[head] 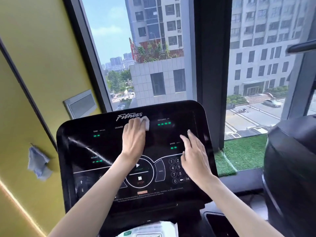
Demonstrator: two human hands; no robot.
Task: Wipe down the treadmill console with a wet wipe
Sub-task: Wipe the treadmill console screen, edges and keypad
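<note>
My left hand point(135, 139) presses the wet wipe point(145, 123) flat, fingers together, on the console point(82, 147) top; right hand point(195, 156) spread, bracing. I should sweep evenly, lightly over buttons

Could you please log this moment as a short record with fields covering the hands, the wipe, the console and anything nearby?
left hand: left hand flat on the wet wipe, pressing it to the screen just under the Fitness logo
right hand: right hand open, empty, fingers spread over the keypad and SPEED area
console: treadmill console powered, green readouts lit
nearby: wet wipe pack below console; blue cloth hanging on yellow wall
</note>
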